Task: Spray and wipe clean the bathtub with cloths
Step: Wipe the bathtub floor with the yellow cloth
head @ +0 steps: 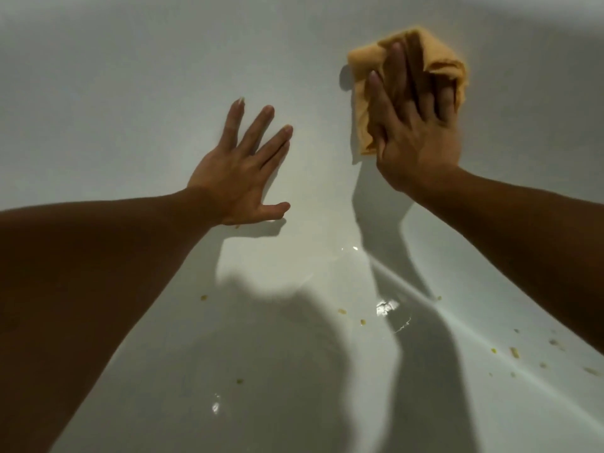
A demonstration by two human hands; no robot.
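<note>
Our right hand (pixel 416 135) flat, fingers extended, pressing orange cloth (pixel 361 89) against bathtub (pixel 130 76) wall. Our left hand (pixel 240 171) open, splayed left of cloth. Yellow specks (pixel 514 352) below cloth.

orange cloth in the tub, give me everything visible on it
The orange cloth looks like soft, matte fabric, folded and bunched into a thick pad with a rounded fold at upper left and a loose flap hanging below. It sits high on the pale tub wall, pressed flat against it under the right hand, whose spread fingers cover its middle. It casts a small shadow to its left. The left hand rests bare on the wall, apart from it.
</note>
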